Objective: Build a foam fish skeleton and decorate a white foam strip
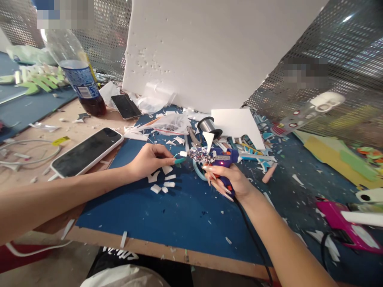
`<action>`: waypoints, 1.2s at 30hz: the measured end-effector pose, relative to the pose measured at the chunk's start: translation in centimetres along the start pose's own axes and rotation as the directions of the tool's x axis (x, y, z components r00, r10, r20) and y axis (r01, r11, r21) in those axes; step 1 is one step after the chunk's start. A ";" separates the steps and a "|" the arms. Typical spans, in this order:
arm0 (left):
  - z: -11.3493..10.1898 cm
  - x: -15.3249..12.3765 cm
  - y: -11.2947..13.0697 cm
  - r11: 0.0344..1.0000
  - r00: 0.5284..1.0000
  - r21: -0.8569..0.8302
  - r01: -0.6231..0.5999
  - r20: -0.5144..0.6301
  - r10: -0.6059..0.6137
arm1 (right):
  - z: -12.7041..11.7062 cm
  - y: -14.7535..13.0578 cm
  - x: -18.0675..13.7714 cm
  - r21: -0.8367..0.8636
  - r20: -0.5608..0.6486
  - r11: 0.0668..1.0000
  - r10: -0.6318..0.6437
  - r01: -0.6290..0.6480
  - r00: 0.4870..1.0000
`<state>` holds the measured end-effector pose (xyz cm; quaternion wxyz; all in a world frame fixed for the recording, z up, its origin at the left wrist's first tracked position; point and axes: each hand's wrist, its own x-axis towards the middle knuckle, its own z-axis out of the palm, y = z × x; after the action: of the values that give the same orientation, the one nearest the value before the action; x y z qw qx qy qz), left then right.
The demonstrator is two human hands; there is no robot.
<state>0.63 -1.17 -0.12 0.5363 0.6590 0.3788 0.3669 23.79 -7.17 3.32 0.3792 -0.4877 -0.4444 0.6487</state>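
My right hand [229, 179] is wrapped round the grip of a blue glue gun [223, 159] with a red light on, its nozzle pointing left. My left hand [149, 159] pinches a small white foam piece [183, 154] just in front of the nozzle, long teal nails showing. A glittery scrap [200, 154] lies between the piece and the gun. Several white foam bits [163, 181] lie under my left hand on the blue mat [167, 211].
A big white foam board [209, 52] stands behind. A white-cased phone [86, 151], a dark phone [125, 106] and a cola bottle [80, 79] sit at the left. A wire spool [208, 125], white card [236, 123], pink glue gun [344, 225] and coloured foam scraps lie right.
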 end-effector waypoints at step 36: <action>0.0 0.0 0.2 1.000 1.000 0.018 -0.015 -0.006 0.015 | -0.1 0.1 0.1 -0.032 -0.004 0.999 0.031 -0.031 1.000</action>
<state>0.64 -1.25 0.05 0.5265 0.6654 0.3790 0.3695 23.84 -7.07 3.18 0.3621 -0.5017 -0.4462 0.6466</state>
